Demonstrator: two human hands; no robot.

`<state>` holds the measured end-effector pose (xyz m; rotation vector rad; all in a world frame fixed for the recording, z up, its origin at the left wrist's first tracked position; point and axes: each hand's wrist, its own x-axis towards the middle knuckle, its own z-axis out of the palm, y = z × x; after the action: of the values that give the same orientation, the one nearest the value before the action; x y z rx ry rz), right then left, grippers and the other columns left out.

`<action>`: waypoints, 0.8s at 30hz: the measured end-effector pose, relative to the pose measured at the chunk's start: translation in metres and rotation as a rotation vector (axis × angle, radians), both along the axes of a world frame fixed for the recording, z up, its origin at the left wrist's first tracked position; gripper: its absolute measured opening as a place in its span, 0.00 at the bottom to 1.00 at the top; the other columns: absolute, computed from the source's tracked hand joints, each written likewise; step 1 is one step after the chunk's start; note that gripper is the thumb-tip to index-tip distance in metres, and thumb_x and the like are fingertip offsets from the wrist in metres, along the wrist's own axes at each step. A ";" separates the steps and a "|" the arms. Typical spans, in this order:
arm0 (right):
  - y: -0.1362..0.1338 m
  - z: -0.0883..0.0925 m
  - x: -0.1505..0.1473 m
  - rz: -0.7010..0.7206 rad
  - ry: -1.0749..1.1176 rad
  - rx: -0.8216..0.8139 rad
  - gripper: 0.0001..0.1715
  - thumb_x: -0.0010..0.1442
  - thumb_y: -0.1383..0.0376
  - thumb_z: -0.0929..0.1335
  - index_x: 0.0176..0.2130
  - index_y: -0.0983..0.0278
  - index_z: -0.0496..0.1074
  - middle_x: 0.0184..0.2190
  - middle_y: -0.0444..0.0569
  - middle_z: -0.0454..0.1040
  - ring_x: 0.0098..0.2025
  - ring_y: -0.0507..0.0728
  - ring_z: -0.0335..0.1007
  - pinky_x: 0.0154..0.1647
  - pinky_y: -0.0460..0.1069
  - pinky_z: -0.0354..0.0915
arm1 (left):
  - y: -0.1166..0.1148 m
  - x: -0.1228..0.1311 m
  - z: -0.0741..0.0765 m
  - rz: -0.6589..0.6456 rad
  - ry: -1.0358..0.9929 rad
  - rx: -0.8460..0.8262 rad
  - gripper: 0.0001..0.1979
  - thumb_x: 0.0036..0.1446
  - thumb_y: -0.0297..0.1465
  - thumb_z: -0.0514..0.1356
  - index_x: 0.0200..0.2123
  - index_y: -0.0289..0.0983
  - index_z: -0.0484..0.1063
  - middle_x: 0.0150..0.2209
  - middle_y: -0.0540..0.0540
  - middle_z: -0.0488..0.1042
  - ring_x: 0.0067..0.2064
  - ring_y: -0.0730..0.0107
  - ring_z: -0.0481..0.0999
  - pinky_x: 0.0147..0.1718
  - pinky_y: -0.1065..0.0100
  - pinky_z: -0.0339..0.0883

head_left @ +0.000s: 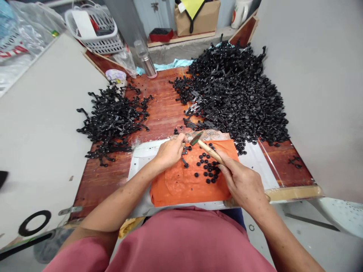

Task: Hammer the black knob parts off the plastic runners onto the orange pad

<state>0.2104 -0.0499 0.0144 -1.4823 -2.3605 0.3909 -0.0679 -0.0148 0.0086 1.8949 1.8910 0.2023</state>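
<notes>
My right hand (244,180) is wrapped around the pale wooden handle of a small hammer (209,150). The hammer's narrow metal head points up and left, close to the fingertips of my left hand (171,152). Those fingers are pinched at a black linked piece with round ends (185,161), whose upper part they partly hide. Under both hands lies an orange cloth (172,189). Several small black round caps (208,180) are scattered on it, left of my right hand.
A large heap of black parts (235,94) covers the back right of the reddish wooden table (161,102). A smaller pile of linked black pieces (113,117) lies at the left. Behind stand a flask (147,64), a white basket (96,39) and a cardboard box (208,19).
</notes>
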 end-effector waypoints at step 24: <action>-0.009 -0.019 0.022 -0.164 0.067 -0.121 0.27 0.76 0.57 0.62 0.71 0.48 0.68 0.58 0.41 0.82 0.46 0.59 0.86 0.41 0.50 0.80 | -0.007 -0.011 -0.026 0.013 -0.223 0.174 0.11 0.68 0.29 0.51 0.45 0.42 0.73 0.37 0.47 0.79 0.37 0.61 0.77 0.40 0.64 0.67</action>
<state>0.2323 -0.0594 -0.0043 -1.6763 -2.1781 0.5413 -0.0789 -0.0218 -0.0171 1.8821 1.7847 0.5747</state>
